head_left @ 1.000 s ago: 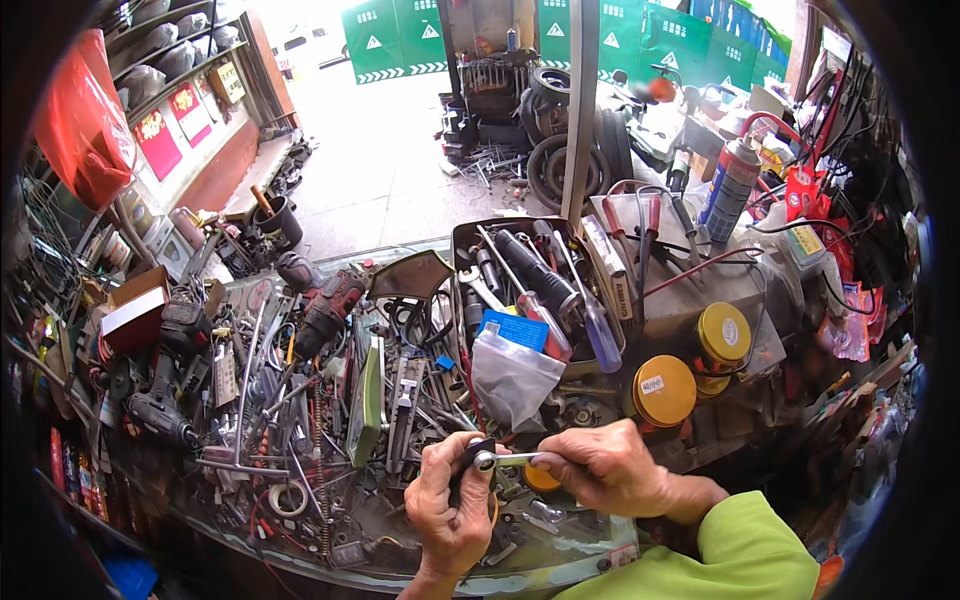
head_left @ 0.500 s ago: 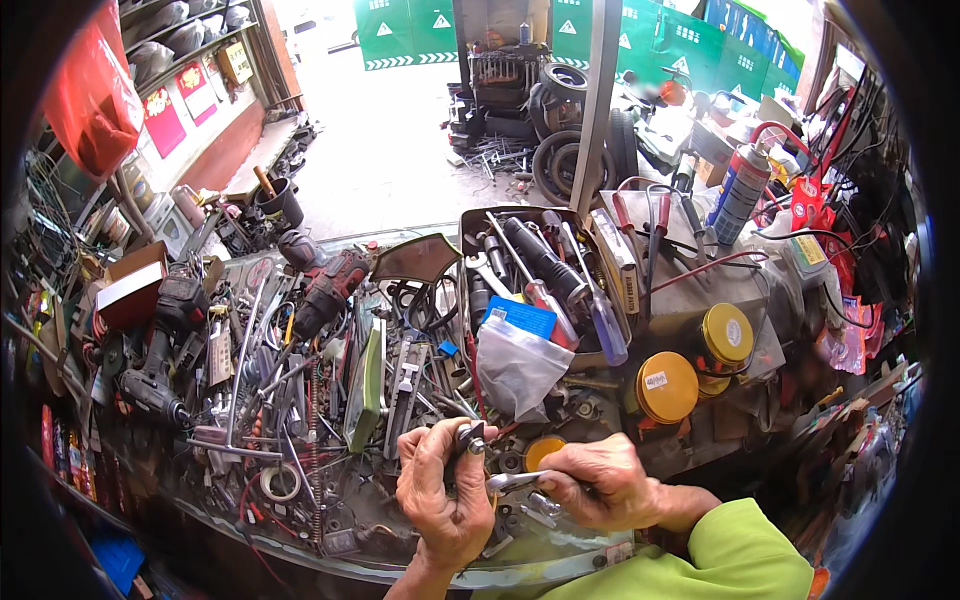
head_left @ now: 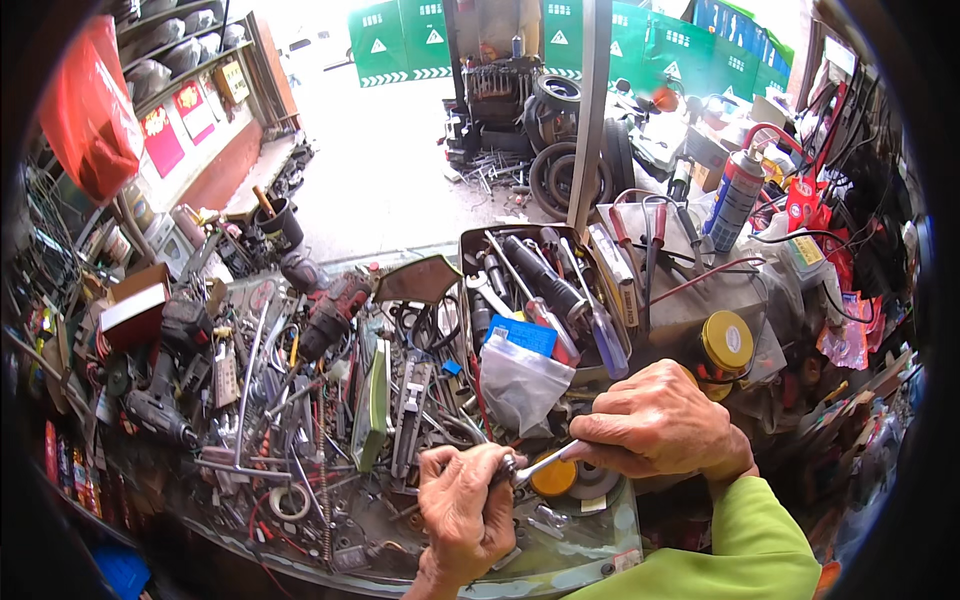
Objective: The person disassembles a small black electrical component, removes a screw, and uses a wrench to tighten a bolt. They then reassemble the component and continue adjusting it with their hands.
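Observation:
My left hand (head_left: 462,510) is closed around a small dark metal part (head_left: 507,468), pinched between thumb and fingers above the cluttered workbench. My right hand (head_left: 655,420) grips a silver wrench (head_left: 546,462) that slants down to the left. The wrench's head meets the part at my left fingertips; the fingers hide exactly how it sits there. Just under the wrench lies a round yellow lid (head_left: 553,478). A clear plastic bag (head_left: 525,382) rests beyond my hands, with a blue card (head_left: 522,337) against it.
Behind the bag stands a toolbox (head_left: 470,238) full of screwdrivers and wrenches. Cordless power tools (head_left: 165,350) and loose metal parts crowd the left. A yellow-lidded tin (head_left: 727,340) and a spray can (head_left: 737,200) stand right. A tape roll (head_left: 290,502) lies near the front edge.
My right hand has moved up and right, swinging the wrench handle upward. The wrench head now meets the part. My left hand has shifted slightly right and down and turned the part.

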The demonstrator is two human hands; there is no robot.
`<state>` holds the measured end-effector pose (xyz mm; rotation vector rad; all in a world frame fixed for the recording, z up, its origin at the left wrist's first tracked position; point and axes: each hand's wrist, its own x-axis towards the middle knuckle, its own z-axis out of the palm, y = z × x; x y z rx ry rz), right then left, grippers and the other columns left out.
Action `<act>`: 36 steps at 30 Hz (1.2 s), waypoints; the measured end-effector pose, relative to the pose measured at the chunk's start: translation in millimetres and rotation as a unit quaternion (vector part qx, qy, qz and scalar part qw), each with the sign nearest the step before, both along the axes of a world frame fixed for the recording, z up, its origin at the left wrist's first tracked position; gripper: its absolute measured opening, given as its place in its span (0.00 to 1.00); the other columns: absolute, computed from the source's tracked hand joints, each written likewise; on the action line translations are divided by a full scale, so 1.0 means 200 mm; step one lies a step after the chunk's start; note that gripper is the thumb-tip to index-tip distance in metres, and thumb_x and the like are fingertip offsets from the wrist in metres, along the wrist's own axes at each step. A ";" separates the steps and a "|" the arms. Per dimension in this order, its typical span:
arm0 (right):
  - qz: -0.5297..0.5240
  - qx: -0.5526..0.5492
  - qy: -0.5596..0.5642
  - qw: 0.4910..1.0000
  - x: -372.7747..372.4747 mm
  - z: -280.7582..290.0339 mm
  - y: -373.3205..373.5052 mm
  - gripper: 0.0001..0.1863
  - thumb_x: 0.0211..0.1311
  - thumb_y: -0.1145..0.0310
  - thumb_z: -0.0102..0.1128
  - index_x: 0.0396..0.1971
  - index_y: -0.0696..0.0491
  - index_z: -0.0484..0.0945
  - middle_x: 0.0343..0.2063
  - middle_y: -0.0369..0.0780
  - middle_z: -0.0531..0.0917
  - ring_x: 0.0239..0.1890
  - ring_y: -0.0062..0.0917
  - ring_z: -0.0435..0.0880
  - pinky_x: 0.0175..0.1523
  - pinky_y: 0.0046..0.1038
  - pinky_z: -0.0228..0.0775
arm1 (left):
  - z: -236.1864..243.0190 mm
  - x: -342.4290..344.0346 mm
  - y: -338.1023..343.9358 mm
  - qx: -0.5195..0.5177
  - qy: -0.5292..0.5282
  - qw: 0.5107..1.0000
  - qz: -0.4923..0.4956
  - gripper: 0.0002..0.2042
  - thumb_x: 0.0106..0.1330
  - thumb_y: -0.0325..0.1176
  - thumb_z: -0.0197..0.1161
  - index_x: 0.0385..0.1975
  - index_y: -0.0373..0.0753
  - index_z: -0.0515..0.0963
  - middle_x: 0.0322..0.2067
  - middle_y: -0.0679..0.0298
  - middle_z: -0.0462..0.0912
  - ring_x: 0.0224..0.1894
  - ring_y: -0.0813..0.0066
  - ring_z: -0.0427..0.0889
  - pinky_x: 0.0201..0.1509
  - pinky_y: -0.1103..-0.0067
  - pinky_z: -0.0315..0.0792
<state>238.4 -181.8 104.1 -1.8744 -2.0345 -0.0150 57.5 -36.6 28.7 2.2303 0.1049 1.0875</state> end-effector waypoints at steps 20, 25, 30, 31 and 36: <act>-0.115 0.085 0.602 0.785 -0.40 -0.53 0.03 0.11 0.70 0.67 0.58 0.35 0.61 0.81 0.19 0.35 0.78 0.24 0.12 0.71 0.27 0.20 0.65 | 0.00 0.02 -0.10 -0.194 0.021 0.977 0.083 0.08 0.63 0.21 0.62 0.41 0.27 0.77 0.33 0.58 0.87 0.36 0.68 0.78 0.44 0.78 0.73; -0.081 0.089 0.631 0.767 -0.39 -0.46 0.01 0.12 0.71 0.67 0.56 0.36 0.61 0.81 0.20 0.32 0.77 0.24 0.10 0.69 0.27 0.19 0.64 | -0.01 0.02 -0.12 -0.178 -0.006 0.980 0.092 0.08 0.62 0.21 0.62 0.41 0.28 0.78 0.32 0.58 0.87 0.34 0.66 0.75 0.43 0.75 0.72; -0.075 0.144 0.449 0.879 -0.29 -0.32 -0.05 0.06 0.64 0.73 0.62 0.35 0.60 0.81 0.21 0.42 0.80 0.18 0.24 0.77 0.24 0.25 0.69 | -0.07 0.02 -0.06 -0.067 -0.032 0.987 0.142 0.09 0.59 0.19 0.62 0.39 0.30 0.78 0.33 0.60 0.83 0.29 0.64 0.75 0.42 0.72 0.65; -0.069 0.140 0.399 0.904 -0.26 -0.30 -0.05 0.06 0.63 0.72 0.63 0.34 0.59 0.81 0.21 0.42 0.80 0.18 0.28 0.78 0.24 0.26 0.70 | -0.07 0.02 -0.04 -0.054 -0.037 0.988 0.138 0.09 0.59 0.19 0.62 0.40 0.30 0.78 0.33 0.59 0.83 0.28 0.64 0.76 0.43 0.71 0.65; -0.074 0.099 0.170 0.978 -0.18 -0.26 -0.06 0.09 0.62 0.63 0.64 0.30 0.54 0.81 0.18 0.38 0.78 0.19 0.33 0.80 0.22 0.31 0.69 | -0.02 0.01 -0.05 0.009 -0.010 0.997 0.079 0.12 0.60 0.20 0.61 0.44 0.29 0.76 0.36 0.58 0.84 0.34 0.64 0.82 0.46 0.70 0.63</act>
